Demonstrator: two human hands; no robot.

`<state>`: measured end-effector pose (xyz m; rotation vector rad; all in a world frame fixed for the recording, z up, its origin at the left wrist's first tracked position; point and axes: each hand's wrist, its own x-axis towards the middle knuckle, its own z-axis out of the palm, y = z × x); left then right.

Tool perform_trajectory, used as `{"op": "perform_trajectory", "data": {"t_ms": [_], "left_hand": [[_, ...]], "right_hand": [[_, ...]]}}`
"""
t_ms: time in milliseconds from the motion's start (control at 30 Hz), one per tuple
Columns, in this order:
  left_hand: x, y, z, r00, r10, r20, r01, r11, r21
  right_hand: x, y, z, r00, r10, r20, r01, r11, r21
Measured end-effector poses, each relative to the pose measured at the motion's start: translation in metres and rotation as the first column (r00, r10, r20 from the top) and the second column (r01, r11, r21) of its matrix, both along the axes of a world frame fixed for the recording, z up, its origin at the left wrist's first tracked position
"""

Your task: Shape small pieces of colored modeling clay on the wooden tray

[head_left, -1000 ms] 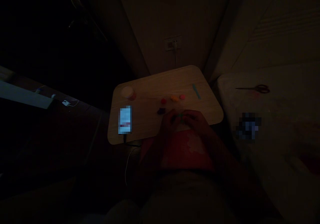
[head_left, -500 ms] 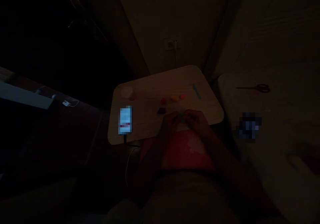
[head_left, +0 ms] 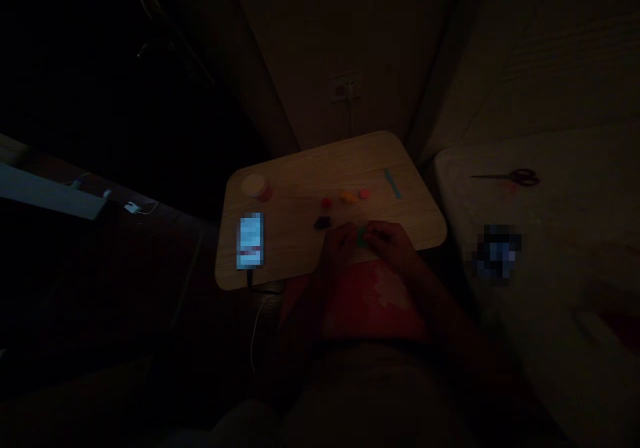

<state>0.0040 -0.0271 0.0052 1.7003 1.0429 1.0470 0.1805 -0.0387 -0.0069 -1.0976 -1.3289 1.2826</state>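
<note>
In dim light, my left hand [head_left: 340, 240] and my right hand [head_left: 391, 240] meet at the near edge of a small wooden table. Between their fingertips is a green lump [head_left: 361, 237] that looks like modelling clay, gripped from both sides and partly hidden by the fingers. Just beyond my left hand lies a dark piece [head_left: 323, 223]. A red ball [head_left: 327, 203], an orange-yellow piece [head_left: 349, 197] and a pink round piece [head_left: 364, 194] sit farther back. To their right is a flat light-blue tool [head_left: 393, 184], perhaps a plastic knife.
A lidded jar [head_left: 256, 187] and a lit phone [head_left: 250, 240] with a cable stand on the left of the table [head_left: 300, 175]. On a pale surface at right lie scissors [head_left: 520, 177] and a blurred-out object [head_left: 497, 253]. A wall socket [head_left: 346, 88] holds a plug.
My fingers have shifted slightly around the green lump, and more of it shows as one patch between the hands. The pieces on the table lie where they were.
</note>
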Motion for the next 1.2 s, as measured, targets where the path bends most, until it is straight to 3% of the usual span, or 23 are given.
{"op": "perform_trajectory", "data": {"t_ms": [133, 267, 467, 700, 800, 967, 1200], "left_hand": [[0.001, 0.002, -0.001, 1.0, 0.01, 0.006, -0.01, 1.0, 0.006], [0.002, 0.005, -0.003, 0.996, 0.085, 0.032, -0.086, 0.996, 0.036], [0.002, 0.003, -0.006, 0.999, 0.046, 0.016, -0.048, 0.994, 0.096], [0.003, 0.001, -0.004, 0.998, -0.029, -0.057, 0.035, 0.995, 0.098], [0.004, 0.002, -0.003, 0.995, -0.081, -0.056, 0.085, 0.993, 0.081], [0.001, 0.005, -0.003, 0.999, -0.043, -0.007, 0.043, 0.999, 0.003], [-0.001, 0.005, -0.001, 0.992, -0.125, 0.013, 0.126, 0.991, -0.051]], "right_hand": [[-0.001, 0.0, 0.001, 0.999, -0.03, -0.034, 0.029, 0.999, -0.027], [-0.004, 0.003, 0.003, 0.997, -0.08, -0.012, 0.08, 0.996, 0.04], [-0.004, 0.004, -0.003, 0.977, -0.19, -0.094, 0.179, 0.977, -0.114], [0.005, 0.004, 0.007, 0.994, -0.016, -0.112, 0.016, 1.0, 0.003], [0.005, 0.004, 0.007, 0.994, -0.001, -0.105, 0.002, 1.0, 0.013], [0.003, 0.004, 0.007, 0.995, 0.03, -0.095, -0.029, 0.999, 0.016], [0.006, 0.005, 0.007, 0.997, 0.027, -0.076, -0.025, 0.999, 0.026]]}}
